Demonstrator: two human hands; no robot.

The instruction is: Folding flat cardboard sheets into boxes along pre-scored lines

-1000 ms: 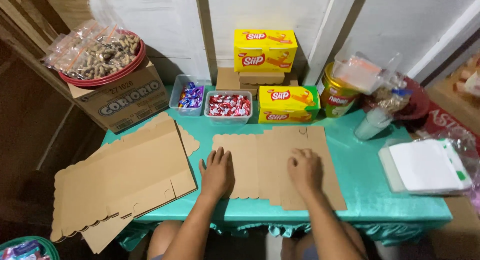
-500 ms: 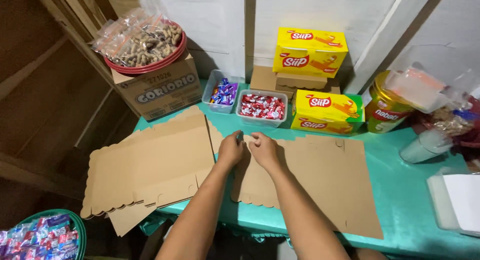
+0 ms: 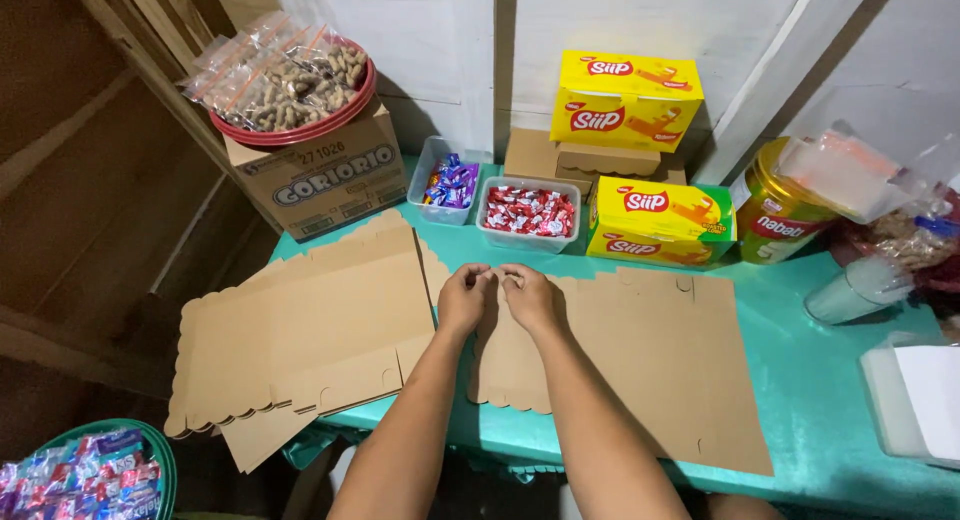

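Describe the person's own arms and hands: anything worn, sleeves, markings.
Both forearms are bare, with no sleeves in view. The left hand and right hand wear no gloves, and no rings, watch or bracelets show. No markings are visible. Fingernails are too small to judge.

Flat cardboard sheet (image 3: 640, 370) lies mid-table — cardboard stack (image 3: 300, 340) to its left, candy tubs (image 3: 527, 213) behind.

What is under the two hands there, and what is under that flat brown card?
Both the left hand and right hand rest on a flat cardboard sheet. Under it lies the teal tablecloth; anything beneath the sheet's middle is covered.
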